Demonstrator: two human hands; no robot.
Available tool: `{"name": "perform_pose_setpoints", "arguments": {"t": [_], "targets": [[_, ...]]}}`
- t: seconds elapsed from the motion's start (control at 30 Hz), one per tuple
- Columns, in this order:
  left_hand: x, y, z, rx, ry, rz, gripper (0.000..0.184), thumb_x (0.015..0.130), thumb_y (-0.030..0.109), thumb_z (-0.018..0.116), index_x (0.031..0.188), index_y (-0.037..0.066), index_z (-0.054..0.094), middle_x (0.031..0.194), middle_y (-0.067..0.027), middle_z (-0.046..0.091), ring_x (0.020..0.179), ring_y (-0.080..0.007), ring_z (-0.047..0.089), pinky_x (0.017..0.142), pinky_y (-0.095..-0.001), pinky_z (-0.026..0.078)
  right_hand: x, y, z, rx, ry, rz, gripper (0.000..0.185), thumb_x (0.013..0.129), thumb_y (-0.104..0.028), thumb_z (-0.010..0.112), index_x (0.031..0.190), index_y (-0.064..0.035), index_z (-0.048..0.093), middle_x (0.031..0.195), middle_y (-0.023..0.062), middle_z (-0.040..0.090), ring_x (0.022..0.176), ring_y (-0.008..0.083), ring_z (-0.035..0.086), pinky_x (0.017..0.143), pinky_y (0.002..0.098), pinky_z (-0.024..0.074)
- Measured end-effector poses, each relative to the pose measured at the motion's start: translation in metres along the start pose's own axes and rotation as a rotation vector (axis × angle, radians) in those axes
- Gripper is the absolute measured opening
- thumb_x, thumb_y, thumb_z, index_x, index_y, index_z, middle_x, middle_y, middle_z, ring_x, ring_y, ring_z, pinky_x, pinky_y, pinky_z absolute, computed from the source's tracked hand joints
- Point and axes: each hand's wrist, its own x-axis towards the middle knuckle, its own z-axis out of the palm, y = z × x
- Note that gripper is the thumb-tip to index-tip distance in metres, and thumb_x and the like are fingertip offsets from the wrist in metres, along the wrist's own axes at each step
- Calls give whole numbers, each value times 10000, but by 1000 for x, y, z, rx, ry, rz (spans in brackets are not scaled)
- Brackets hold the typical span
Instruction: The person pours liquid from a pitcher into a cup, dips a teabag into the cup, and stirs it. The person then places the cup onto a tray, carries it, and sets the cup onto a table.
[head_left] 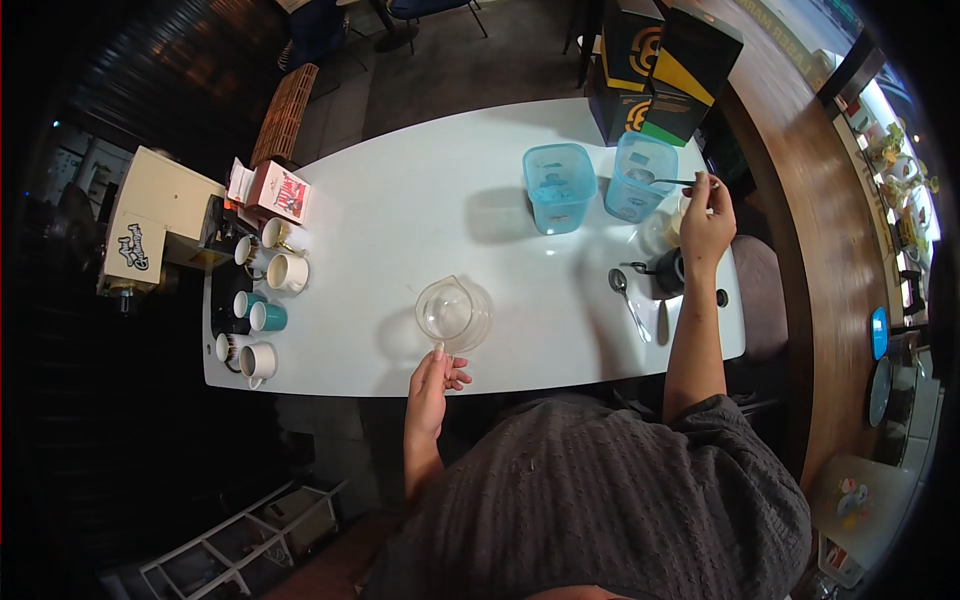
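Spoon (676,182), held out over the mouth of the right tub (632,207), with its bowl end towards the tub and its handle pinched from the right side. The handle is gripped by the right hand (706,226), its thumb and fingers closed together with no gap seen; whether anything is carried in the bowl cannot be told. For good control, the spoon is best kept level, the wrist raised clear of the tub's rim, and any excess let fall inside the tub. The left tub (560,208) stands just beside, apart from the right one. Nearer the body, the glass jug (462,318) is steadied at its near side by the left hand (430,392), thumb and forefinger brought close together there, the other fingers loosely curled; whether the jug is rested on the table (385,205) or slightly raised cannot be told. It is best held upright, mouth unobstructed. A second spoon (626,298) is laid near the dark cup (670,272), below the right forearm; mugs (288,272) are grouped at the table's left end
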Motion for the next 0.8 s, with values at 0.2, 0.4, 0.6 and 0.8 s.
{"name": "perform_pose_setpoints", "arguments": {"t": [0.2,0.4,0.6,0.8], "targets": [[16,-13,13,31,-70,-24,372,1009,373,385,759,100,428,983,-166,612,796,-186,610,735,-300,437,-3,16,12,-173,-197,1,240,930,-211,601,960,17,668,755,68,676,716,106,647,667,224,477],[33,-24,29,42,-130,-72,432,997,407,425,930,5,570,942,-106,612,787,-147,597,710,-273,443,-3,12,8,-298,-261,-73,302,879,-301,639,972,-18,687,731,68,666,677,181,611,649,320,442],[51,-29,49,87,-176,-90,477,988,428,440,1026,-22,594,940,-95,613,783,-140,593,713,-269,441,-6,12,-15,-232,-320,-121,486,844,-309,691,1182,29,602,766,64,646,677,160,568,659,303,443],[66,-38,65,79,-200,-86,452,985,420,447,977,-7,592,913,-79,604,776,-135,591,702,-265,439,-3,7,-56,-146,-276,14,492,889,-229,678,1277,27,517,851,25,605,789,81,543,727,226,447]]}}
